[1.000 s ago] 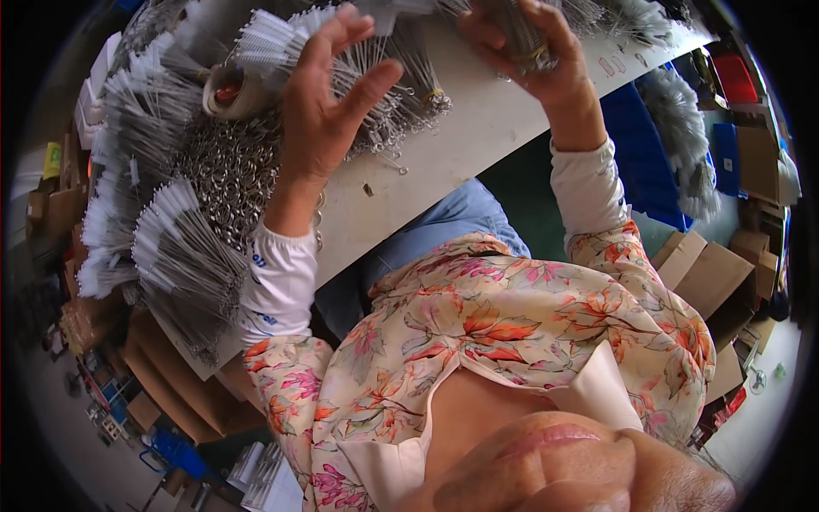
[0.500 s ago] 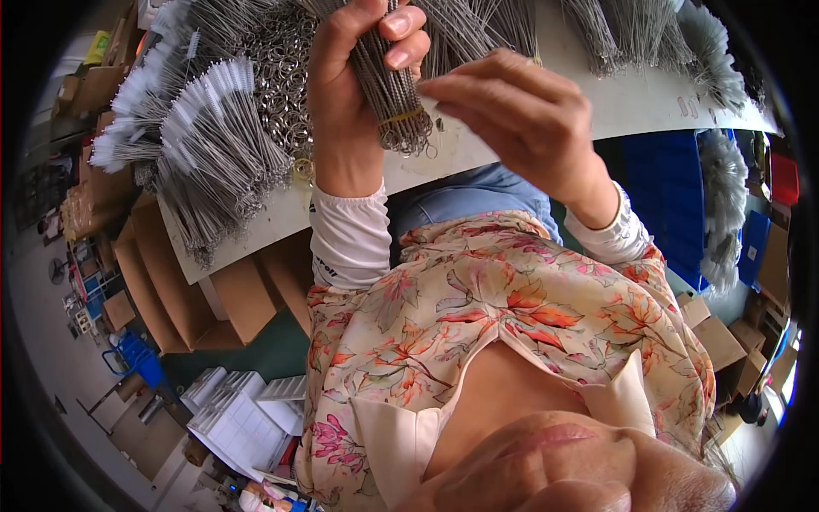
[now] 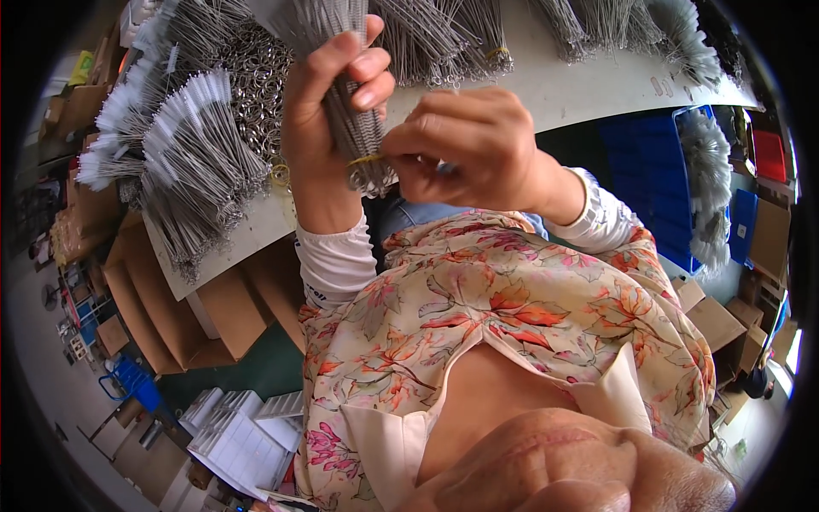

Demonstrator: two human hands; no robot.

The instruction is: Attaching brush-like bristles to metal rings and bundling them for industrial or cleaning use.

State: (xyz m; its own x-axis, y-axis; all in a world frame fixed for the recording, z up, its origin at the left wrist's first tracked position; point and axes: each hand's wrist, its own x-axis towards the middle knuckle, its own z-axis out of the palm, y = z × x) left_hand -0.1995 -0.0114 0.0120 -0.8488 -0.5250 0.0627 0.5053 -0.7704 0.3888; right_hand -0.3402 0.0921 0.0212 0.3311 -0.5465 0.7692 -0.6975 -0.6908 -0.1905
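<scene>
In my left hand [image 3: 317, 92], fingers wrapped round it, is a bundle of thin wire-stemmed brushes [image 3: 351, 128]. Pale bristles fan out at its upper end, and small wire loops hang at the lower end. A yellow rubber band [image 3: 367, 160] circles the stems just above the loops. My right hand [image 3: 473, 147] is closed, its thumb and fingertips pressed together against the bundle's side by the band. Something small and shiny glints among those fingers, too blurred to name.
Loose metal rings [image 3: 260, 98] are heaped on the white table [image 3: 563, 101], left of the bundle. Beside them lies a pile of wire brushes [image 3: 205, 141]. More bundles [image 3: 426, 38] lie along the far side. Open cardboard boxes [image 3: 171, 299] stand below left; a blue bin [image 3: 648, 183] stands right.
The bundle and my left hand have shifted slightly left and down in view. My right hand has come down and left, from above the loops to the banded end, its fingers now closed.
</scene>
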